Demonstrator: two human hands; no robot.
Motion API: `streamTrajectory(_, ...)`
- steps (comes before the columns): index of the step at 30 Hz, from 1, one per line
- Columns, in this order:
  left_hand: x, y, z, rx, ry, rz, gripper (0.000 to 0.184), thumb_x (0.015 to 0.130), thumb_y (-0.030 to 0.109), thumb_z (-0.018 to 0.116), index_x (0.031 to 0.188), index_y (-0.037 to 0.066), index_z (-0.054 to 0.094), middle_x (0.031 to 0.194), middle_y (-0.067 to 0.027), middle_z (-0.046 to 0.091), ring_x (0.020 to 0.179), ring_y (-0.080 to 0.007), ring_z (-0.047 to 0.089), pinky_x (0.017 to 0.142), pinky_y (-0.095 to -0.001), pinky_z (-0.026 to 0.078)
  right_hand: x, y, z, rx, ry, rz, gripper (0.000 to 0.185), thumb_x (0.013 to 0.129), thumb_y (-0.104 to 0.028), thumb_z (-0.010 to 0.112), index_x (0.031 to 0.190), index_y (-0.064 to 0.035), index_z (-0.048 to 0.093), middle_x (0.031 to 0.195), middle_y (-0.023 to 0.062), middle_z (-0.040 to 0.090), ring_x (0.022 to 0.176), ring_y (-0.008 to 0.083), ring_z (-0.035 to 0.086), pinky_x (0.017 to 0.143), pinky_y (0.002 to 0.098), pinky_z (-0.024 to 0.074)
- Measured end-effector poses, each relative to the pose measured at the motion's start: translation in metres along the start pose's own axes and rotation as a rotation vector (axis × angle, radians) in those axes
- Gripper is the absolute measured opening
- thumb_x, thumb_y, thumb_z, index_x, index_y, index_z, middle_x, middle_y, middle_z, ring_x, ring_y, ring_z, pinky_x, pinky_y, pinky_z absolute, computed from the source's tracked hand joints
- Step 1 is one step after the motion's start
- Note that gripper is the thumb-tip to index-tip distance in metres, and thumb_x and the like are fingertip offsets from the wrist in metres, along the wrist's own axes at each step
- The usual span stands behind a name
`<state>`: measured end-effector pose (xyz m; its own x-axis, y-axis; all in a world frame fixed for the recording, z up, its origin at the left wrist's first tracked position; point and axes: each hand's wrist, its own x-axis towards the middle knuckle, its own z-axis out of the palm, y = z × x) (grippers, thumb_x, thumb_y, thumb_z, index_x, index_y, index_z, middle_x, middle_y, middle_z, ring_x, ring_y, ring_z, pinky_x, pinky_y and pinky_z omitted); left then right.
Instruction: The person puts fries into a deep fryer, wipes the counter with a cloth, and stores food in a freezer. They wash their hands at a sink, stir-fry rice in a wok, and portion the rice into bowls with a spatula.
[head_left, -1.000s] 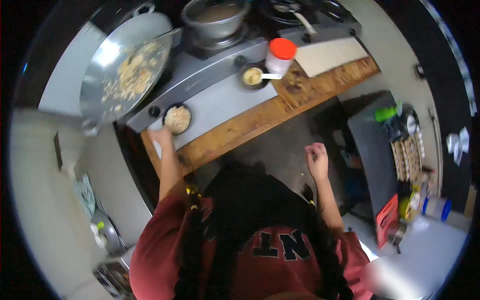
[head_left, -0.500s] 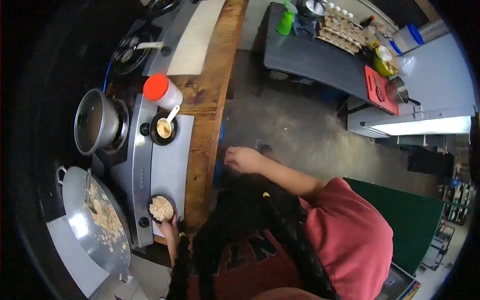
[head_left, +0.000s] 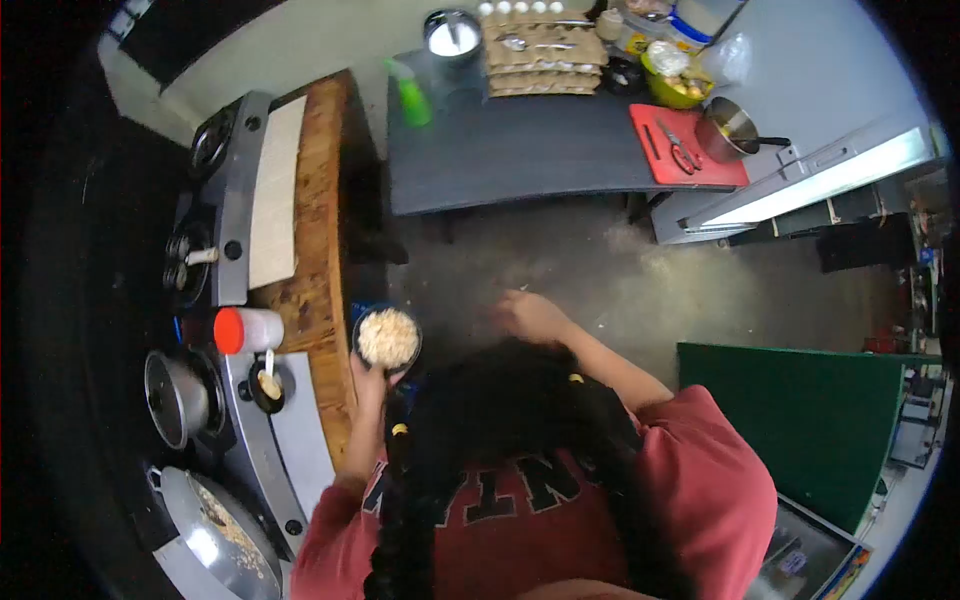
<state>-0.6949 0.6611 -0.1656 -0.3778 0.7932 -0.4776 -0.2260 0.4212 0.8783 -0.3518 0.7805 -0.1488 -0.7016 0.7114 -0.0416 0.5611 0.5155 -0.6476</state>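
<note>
My left hand (head_left: 372, 378) grips a small dark bowl (head_left: 357, 346) from below and the near side. Pale, chopped or grainy food (head_left: 388, 338) fills the bowl, which is held up beside the wooden counter edge. My right hand (head_left: 537, 317) is out in front over the floor, fingers loose and somewhat blurred, with nothing visible in it. At the lower left a large wok (head_left: 215, 540) with food bits sits on the stove. Behind my left arm, a small black bowl with a white spoon (head_left: 267, 386) rests by the stove front.
A red-lidded jar (head_left: 250, 331) and a metal pot (head_left: 178, 398) stand on the left. Ahead, a dark table (head_left: 510, 155) carries egg trays (head_left: 540, 60), a green spray bottle (head_left: 411, 98), and a red cutting board (head_left: 690, 135) with scissors and a saucepan (head_left: 725, 130). A green panel (head_left: 790, 420) stands to the right.
My left hand has lifted the bowl of pale food off the counter by the stove and brought it past the edge. The view has turned toward the dark table.
</note>
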Motion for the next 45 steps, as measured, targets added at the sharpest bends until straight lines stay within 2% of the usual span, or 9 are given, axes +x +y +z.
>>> streamTrajectory(3,0.054,0.035,0.105,-0.075,-0.158,-0.068,0.059,0.087,-0.011,0.039,0.143,0.007,0.031,0.138,-0.0181,0.049,0.118,-0.0365,0.060,0.081,-0.0498,0.062,-0.057,0.108,-0.027,-0.210,0.004,0.083,0.019,0.087,-0.019,0.061,0.099,-0.0077,0.069,0.103,0.0154,0.064,0.097,0.0365,0.062,0.083,0.0466,0.0514)
streamTrajectory(5,0.087,0.058,0.168,-0.094,-0.241,-0.037,0.058,0.088,-0.011,0.038,0.143,0.007,0.031,0.138,-0.0181,0.050,0.118,-0.0366,0.060,0.081,-0.0490,0.062,-0.087,0.114,-0.079,-0.194,0.086,0.459,0.019,0.087,-0.019,0.060,0.098,-0.0078,0.070,0.103,0.0152,0.065,0.096,0.0368,0.063,0.082,0.0465,0.0514)
streamTrajectory(10,0.188,0.080,0.287,-0.154,-0.341,-0.086,0.065,0.086,-0.013,0.038,0.147,0.005,0.024,0.138,-0.0220,0.046,0.115,-0.0392,0.060,0.078,-0.0506,0.063,-0.136,0.159,-0.138,-0.076,0.384,0.764,0.016,0.086,-0.015,0.060,0.095,-0.0069,0.071,0.097,0.0172,0.066,0.096,0.0369,0.063,0.083,0.0455,0.0514)
streamTrajectory(19,0.325,0.128,0.438,-0.123,-0.343,-0.066,0.058,0.089,-0.014,0.035,0.143,0.006,0.024,0.138,-0.0225,0.046,0.116,-0.0417,0.060,0.079,-0.0553,0.062,-0.072,0.184,-0.137,0.050,0.246,0.879,0.017,0.087,-0.018,0.062,0.097,-0.0085,0.072,0.102,0.0160,0.068,0.096,0.0370,0.064,0.085,0.0444,0.0519)
streamTrajectory(27,0.386,0.126,0.477,-0.159,-0.403,-0.216,0.059,0.088,-0.017,0.033,0.140,0.009,0.028,0.141,-0.0213,0.044,0.119,-0.0416,0.058,0.083,-0.0575,0.060,0.033,0.206,-0.173,0.045,0.107,0.767,0.023,0.087,-0.019,0.061,0.104,-0.0085,0.071,0.106,0.0192,0.067,0.099,0.0390,0.063,0.087,0.0470,0.0510)
streamTrajectory(33,0.392,0.115,0.485,-0.238,-0.394,-0.169,0.053,0.095,-0.003,0.046,0.142,0.009,0.025,0.136,-0.0189,0.048,0.113,-0.0395,0.061,0.079,-0.0524,0.062,0.091,0.201,-0.232,0.089,0.154,0.574,0.020,0.088,-0.018,0.059,0.101,-0.0061,0.069,0.107,0.0217,0.066,0.097,0.0422,0.063,0.084,0.0481,0.0515)
streamTrajectory(38,0.358,0.104,0.473,-0.253,-0.131,-0.210,0.068,0.096,0.026,0.062,0.146,0.009,0.018,0.121,-0.0163,0.051,0.085,-0.0325,0.067,0.060,-0.0450,0.060,0.101,0.289,-0.204,0.085,-0.115,0.280,0.022,0.090,-0.020,0.059,0.105,-0.0066,0.069,0.107,0.0208,0.066,0.096,0.0412,0.064,0.082,0.0472,0.0521)
streamTrajectory(43,0.289,0.044,0.397,-0.293,0.227,0.016,0.044,0.101,0.032,0.054,0.136,0.010,0.042,0.110,-0.0059,0.053,0.070,-0.0150,0.062,0.048,-0.0293,0.049,0.155,0.277,-0.222,0.115,-0.380,-0.016,0.027,0.091,-0.020,0.061,0.112,-0.0063,0.068,0.105,0.0171,0.066,0.098,0.0371,0.064,0.085,0.0429,0.0520)
streamTrajectory(45,0.279,-0.041,0.346,0.232,0.658,0.240,0.034,0.094,0.022,0.059,0.124,0.007,0.055,0.117,-0.0140,0.057,0.095,-0.0295,0.062,0.081,-0.0396,0.053,0.170,0.281,-0.220,0.232,-0.482,-0.218,0.029,0.088,-0.017,0.064,0.114,-0.0054,0.068,0.108,0.0154,0.065,0.102,0.0347,0.063,0.087,0.0409,0.0512)
